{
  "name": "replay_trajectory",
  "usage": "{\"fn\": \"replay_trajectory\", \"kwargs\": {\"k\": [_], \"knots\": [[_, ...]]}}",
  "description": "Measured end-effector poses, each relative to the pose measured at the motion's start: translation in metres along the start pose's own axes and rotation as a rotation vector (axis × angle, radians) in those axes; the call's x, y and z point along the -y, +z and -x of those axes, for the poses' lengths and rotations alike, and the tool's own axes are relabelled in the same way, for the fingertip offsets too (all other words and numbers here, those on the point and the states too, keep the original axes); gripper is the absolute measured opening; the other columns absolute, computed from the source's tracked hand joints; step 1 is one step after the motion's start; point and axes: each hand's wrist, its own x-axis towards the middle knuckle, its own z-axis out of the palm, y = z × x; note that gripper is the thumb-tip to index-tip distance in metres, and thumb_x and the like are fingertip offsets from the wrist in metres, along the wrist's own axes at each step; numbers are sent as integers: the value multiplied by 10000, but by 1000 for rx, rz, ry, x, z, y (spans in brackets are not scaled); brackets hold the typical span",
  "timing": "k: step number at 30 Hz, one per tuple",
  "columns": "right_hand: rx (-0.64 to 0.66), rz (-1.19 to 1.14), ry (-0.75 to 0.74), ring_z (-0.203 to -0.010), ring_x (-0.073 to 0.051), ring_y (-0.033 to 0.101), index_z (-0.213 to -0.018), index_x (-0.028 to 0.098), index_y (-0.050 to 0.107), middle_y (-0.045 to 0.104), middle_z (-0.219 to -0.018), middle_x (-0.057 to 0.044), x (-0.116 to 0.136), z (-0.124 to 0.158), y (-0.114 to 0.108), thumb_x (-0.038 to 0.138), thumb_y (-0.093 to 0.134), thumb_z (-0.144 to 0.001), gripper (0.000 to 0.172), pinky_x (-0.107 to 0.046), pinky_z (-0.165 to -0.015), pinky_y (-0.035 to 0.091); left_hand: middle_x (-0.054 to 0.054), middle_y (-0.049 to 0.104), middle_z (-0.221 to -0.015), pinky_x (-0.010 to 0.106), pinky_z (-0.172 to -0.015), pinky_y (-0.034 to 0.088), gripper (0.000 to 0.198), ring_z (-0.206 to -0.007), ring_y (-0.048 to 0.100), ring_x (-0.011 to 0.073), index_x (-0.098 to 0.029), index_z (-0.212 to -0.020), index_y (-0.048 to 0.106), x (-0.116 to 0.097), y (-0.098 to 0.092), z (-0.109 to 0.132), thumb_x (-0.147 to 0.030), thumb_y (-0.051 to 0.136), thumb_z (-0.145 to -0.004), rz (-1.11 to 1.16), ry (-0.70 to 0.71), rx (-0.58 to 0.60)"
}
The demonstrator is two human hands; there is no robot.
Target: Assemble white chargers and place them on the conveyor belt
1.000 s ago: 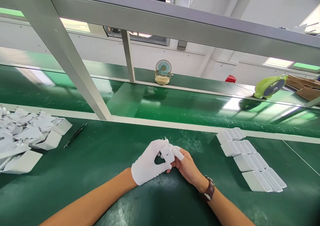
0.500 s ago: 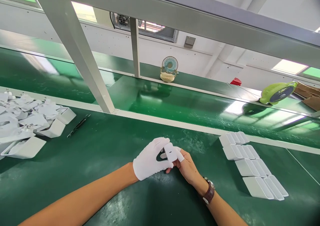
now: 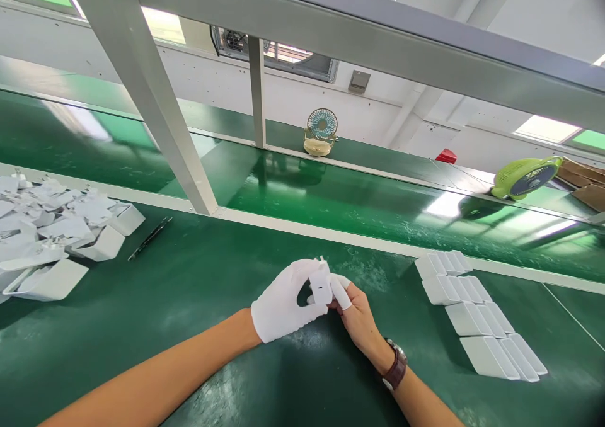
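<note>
Charger (image 3: 321, 285), smooth white rounded block, held in grip of cloth-gloved left hand (image 3: 283, 301) and right hand (image 3: 359, 317), glossy green tabletop (image 3: 189, 301)

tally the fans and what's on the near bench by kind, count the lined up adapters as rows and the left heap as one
desk fans: 2
rows of white adapters: 4
adapter held between left hand and right hand: 1
heap of adapters: 1
black pen-like tool: 1
total: 9
</note>
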Motion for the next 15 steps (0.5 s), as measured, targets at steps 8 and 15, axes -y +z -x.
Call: {"fn": "replay_trajectory", "kwargs": {"k": [8,15], "knots": [[-123,688,-576,-1105,-210,638,-1281,336,649,646,-1206,-65,-4,-5,-10,189,573,-969,354,-365,-951,560,46,676,-1112,462,-966,503,315,-1080,621,277,-266,-1067,651,9,3,-10,-195,740,-773,-175,-143,-3],[-100,801,-674,-1016,-206,672,-1270,313,659,610,-1256,-98,-12,-3,-14,138,559,-950,378,-356,-868,604,39,681,-1002,407,-841,562,349,-906,659,218,-234,-1123,646,13,3,-12,-267,740,-789,-68,-231,-19]]}}
